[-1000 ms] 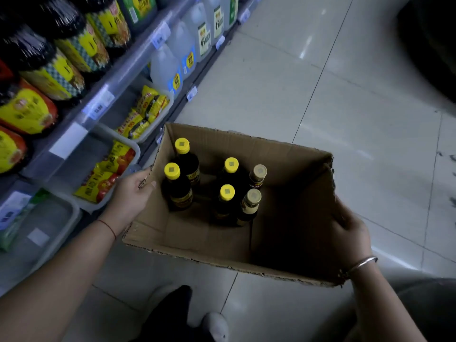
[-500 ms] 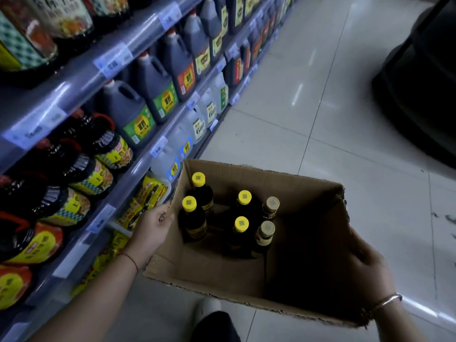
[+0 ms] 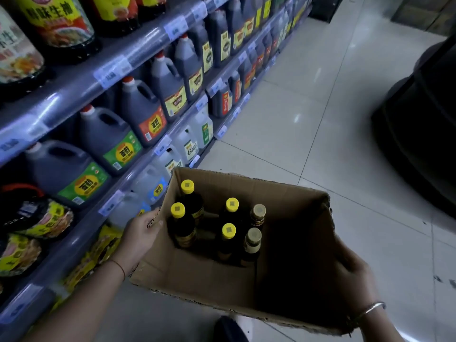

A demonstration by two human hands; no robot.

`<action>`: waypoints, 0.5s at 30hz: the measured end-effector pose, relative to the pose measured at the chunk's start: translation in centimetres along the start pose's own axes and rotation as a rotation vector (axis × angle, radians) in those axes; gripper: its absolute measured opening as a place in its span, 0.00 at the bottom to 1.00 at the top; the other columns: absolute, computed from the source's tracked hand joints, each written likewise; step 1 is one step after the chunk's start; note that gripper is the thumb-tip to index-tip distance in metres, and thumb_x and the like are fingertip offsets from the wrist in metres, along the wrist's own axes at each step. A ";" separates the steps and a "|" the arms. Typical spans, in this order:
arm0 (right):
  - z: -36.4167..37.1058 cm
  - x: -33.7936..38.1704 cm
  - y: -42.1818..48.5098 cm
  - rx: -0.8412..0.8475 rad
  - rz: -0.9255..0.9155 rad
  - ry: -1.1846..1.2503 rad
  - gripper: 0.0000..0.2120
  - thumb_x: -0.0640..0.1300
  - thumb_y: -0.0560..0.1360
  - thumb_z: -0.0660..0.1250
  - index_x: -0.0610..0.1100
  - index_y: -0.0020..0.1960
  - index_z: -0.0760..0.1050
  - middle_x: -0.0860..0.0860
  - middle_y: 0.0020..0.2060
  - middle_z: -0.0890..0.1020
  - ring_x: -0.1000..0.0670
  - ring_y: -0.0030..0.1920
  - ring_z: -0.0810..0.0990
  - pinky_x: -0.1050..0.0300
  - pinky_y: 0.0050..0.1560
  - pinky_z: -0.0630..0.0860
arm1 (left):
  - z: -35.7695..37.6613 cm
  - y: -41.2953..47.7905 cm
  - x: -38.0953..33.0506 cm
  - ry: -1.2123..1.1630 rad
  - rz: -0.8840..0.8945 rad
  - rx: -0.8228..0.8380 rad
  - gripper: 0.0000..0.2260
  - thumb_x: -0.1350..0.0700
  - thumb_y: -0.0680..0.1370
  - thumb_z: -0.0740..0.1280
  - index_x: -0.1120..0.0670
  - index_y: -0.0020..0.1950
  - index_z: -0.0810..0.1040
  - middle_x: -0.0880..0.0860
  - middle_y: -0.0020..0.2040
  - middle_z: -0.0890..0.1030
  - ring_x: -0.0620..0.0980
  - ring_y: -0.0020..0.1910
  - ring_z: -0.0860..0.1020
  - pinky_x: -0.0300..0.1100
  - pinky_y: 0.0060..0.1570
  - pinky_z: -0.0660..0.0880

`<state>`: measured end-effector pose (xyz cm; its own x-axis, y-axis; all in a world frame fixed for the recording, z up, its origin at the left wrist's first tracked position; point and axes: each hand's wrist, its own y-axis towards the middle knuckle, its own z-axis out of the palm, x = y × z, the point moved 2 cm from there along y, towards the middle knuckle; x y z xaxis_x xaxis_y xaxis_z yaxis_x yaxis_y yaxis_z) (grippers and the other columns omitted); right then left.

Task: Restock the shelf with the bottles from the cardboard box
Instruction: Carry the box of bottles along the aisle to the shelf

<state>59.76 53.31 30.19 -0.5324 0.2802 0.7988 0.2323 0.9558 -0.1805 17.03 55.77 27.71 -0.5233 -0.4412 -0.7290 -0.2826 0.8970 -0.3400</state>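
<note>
An open cardboard box hangs above the floor between my two hands. My left hand grips its left wall, thumb over the rim. My right hand holds the right wall from outside, partly in shadow. Several dark bottles stand upright inside the box, most with yellow caps and two with brownish caps. The shelf runs along the left, its tiers full of dark jugs and bottles.
Dark sauce jugs and clear white jugs fill the lower tiers, with price tags on the shelf edges. Pale tiled floor stretches ahead. A large dark object stands at the right. My shoe shows below the box.
The box has come up off the floor in both hands, and the view has risen from the bottom trays to the higher tiers of jugs. Both hands keep their grip.
</note>
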 end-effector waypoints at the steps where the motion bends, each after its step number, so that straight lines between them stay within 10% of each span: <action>1: -0.3 -0.2 1.7 -0.001 0.004 -0.012 0.30 0.32 0.73 0.64 0.67 0.58 0.72 0.59 0.58 0.78 0.54 0.62 0.75 0.70 0.52 0.72 | 0.7 1.3 -0.6 -0.001 -0.004 0.007 0.19 0.61 0.77 0.65 0.61 0.68 0.72 0.58 0.66 0.76 0.56 0.66 0.73 0.52 0.65 0.71; 5: -1.5 -0.7 8.4 0.000 0.029 -0.053 0.29 0.33 0.72 0.63 0.66 0.61 0.72 0.66 0.55 0.77 0.56 0.62 0.75 0.64 0.55 0.70 | 3.5 5.8 -4.0 -0.002 -0.012 -0.012 0.19 0.62 0.77 0.65 0.62 0.69 0.71 0.58 0.67 0.75 0.58 0.68 0.72 0.53 0.66 0.70; 9: -2.6 -0.8 14.1 -0.011 0.069 -0.030 0.31 0.33 0.73 0.63 0.71 0.56 0.72 0.69 0.54 0.77 0.58 0.62 0.75 0.80 0.51 0.69 | 5.8 10.4 -7.9 -0.017 -0.031 0.004 0.20 0.63 0.78 0.64 0.63 0.69 0.69 0.59 0.69 0.72 0.57 0.70 0.69 0.50 0.68 0.67; 15: -3.6 0.1 22.6 -0.027 0.108 -0.008 0.31 0.33 0.72 0.63 0.71 0.53 0.72 0.60 0.58 0.80 0.55 0.62 0.76 0.60 0.60 0.71 | 8.4 18.3 -13.0 -0.013 -0.036 0.025 0.20 0.63 0.77 0.64 0.62 0.69 0.70 0.58 0.68 0.73 0.56 0.69 0.71 0.46 0.66 0.68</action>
<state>67.94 74.64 28.26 -0.5092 0.3823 0.7711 0.3106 0.9172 -0.2496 25.42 78.19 25.92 -0.5025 -0.4726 -0.7240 -0.2808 0.8812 -0.3803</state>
